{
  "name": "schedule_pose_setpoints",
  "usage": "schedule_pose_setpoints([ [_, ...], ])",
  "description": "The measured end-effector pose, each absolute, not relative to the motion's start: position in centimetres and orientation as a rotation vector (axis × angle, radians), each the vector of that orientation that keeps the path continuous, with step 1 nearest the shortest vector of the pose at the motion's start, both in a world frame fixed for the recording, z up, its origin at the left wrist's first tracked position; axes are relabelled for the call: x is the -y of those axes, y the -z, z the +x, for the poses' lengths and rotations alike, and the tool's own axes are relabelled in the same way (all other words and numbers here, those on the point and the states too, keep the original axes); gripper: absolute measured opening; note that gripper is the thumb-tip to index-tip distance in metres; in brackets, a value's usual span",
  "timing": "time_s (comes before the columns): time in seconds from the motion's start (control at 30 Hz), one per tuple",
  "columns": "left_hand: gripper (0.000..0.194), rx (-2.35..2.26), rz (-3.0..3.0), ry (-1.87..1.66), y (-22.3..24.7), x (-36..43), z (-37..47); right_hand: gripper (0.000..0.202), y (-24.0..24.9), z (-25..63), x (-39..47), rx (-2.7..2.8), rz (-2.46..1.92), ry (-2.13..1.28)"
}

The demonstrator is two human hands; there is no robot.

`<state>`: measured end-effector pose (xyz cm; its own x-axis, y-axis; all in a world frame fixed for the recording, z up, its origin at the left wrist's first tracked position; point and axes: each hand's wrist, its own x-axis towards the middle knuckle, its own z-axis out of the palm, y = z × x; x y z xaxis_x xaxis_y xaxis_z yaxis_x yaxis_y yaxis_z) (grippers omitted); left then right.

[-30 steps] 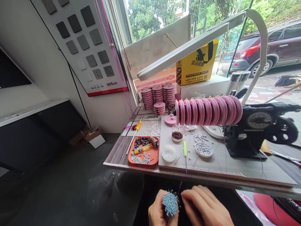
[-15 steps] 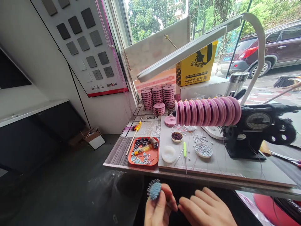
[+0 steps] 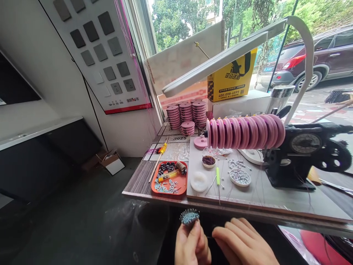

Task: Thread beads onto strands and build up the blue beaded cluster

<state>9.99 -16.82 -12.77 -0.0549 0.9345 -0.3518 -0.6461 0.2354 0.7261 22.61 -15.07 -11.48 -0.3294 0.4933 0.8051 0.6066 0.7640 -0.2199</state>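
Note:
Between the thumb and fingers of my left hand [image 3: 191, 244] is a small round blue piece [image 3: 189, 217] with many thin spikes around its edge, held up just below the table's front edge. My right hand [image 3: 244, 241] is close beside it on the right, its fingers bent together and the back of the hand showing. Its fingertips are near a thin thread or wire between the hands, too small to make out. A red tray [image 3: 180, 187] of beads and a white dish [image 3: 199, 181] lie on the table beyond.
Pink discs line a black machine's rod [image 3: 244, 131]; more stand in stacks [image 3: 186, 114]. On the board are a bead bowl [image 3: 239, 177], a brown-filled bowl [image 3: 209, 161] and a green-handled tool [image 3: 217, 176]. A white lamp [image 3: 220, 57] arches above. A yellow bag [image 3: 231, 79] stands behind.
My left hand has moved slightly right and turned, so the blue piece's spikes now point up. My right hand has shifted slightly right. The view has moved a little.

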Motion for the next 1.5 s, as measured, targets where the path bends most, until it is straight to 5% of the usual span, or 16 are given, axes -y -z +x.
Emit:
schedule_pose_setpoints([
  [0.6, 0.04, -0.794, 0.183, -1.129, 12.5, 16.6, 9.5, 0.035, 13.2, 22.1, 15.1, 2.03, -0.918, -0.122],
  [0.93, 0.042, -1.475, 0.792, -1.744, 14.6, 16.8, 10.6, 0.029, 13.1, 22.0, 15.3, 1.995, -0.902, -0.135],
  [1.5, 0.03, -1.543, 1.236, -1.658, 15.7, 17.0, 9.7, 0.027, 12.6, 22.3, 15.4, 1.98, -0.916, -0.137],
])
